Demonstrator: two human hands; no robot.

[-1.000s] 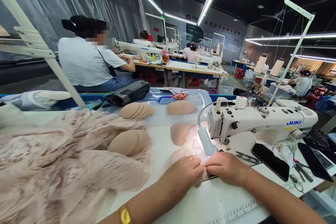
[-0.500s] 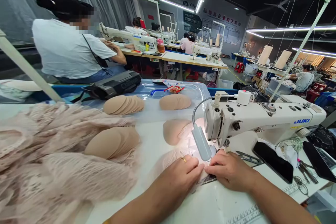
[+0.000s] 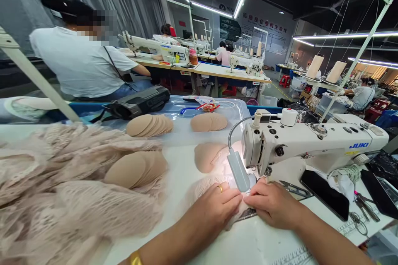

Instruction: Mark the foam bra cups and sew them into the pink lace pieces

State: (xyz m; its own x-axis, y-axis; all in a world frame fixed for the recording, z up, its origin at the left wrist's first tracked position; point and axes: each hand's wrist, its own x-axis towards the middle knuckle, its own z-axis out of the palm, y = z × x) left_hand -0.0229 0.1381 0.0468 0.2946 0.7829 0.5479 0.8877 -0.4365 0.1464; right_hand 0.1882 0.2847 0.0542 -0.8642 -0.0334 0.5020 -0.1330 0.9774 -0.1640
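Observation:
A white sewing machine [image 3: 314, 140] stands on the right of the table, its small grey lamp [image 3: 239, 170] lighting the needle area. Just in front of the needle area, my left hand [image 3: 222, 205] pinches pale pink lace fabric [image 3: 202, 186]. My right hand [image 3: 273, 203] is closed close beside it, thumb and fingers on the same fabric at the machine's plate. The lamp and my fingers hide the needle and the stitched edge. Behind the lace lies a beige oval pad [image 3: 209, 157].
Pink lace garments [image 3: 77, 207] heap on the left, with a fanned stack of beige pads [image 3: 137, 169] on them. More pads [image 3: 149, 125] lie on a clear plastic lid [image 3: 183, 107]. A phone [image 3: 325, 193], thread snips [image 3: 297, 189] and scissors [image 3: 365, 205] lie right. A co-worker [image 3: 83, 58] sits ahead left.
The view has shifted slightly. My hands stay at nearly the same place on the lace by the needle area. The co-worker at the left leans a little differently.

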